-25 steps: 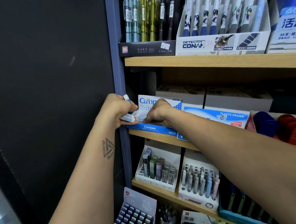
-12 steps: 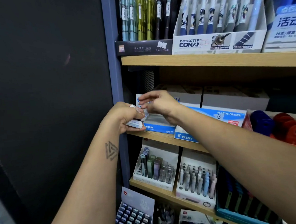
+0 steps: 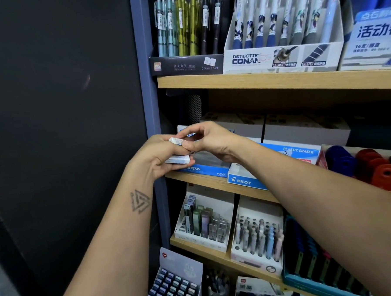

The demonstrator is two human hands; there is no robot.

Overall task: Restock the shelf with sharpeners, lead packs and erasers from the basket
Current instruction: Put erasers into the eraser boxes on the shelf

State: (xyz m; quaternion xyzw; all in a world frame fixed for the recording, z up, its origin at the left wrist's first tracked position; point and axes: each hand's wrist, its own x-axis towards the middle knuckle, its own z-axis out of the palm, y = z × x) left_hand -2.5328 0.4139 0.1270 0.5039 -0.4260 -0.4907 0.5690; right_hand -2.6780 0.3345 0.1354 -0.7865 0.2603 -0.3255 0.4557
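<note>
My left hand [image 3: 155, 155] holds a small stack of white-and-blue erasers; the lower eraser [image 3: 178, 159] rests against its fingers. My right hand [image 3: 208, 139] pinches the top eraser [image 3: 175, 140] of that stack with thumb and forefinger. Both hands hover just in front of the blue Campus eraser box [image 3: 210, 168] at the left end of the middle shelf [image 3: 205, 182]. Beside it lies a blue Pilot plastic eraser box [image 3: 248, 181]. Blue and red sharpeners [image 3: 369, 163] sit further right. Lead packs [image 3: 205, 222] stand in a white display one shelf lower. The basket is out of view.
A dark wall and the blue-grey shelf upright [image 3: 144, 82] close off the left side. Mechanical pencil displays [image 3: 282, 57] fill the top shelf. White boxes [image 3: 302, 131] sit behind the eraser boxes. More stationery displays [image 3: 258, 239] crowd the lower shelves.
My right hand has come up out of the Campus box and back to my left hand, where it now pinches the top eraser. My left hand has shifted slightly lower and nearer.
</note>
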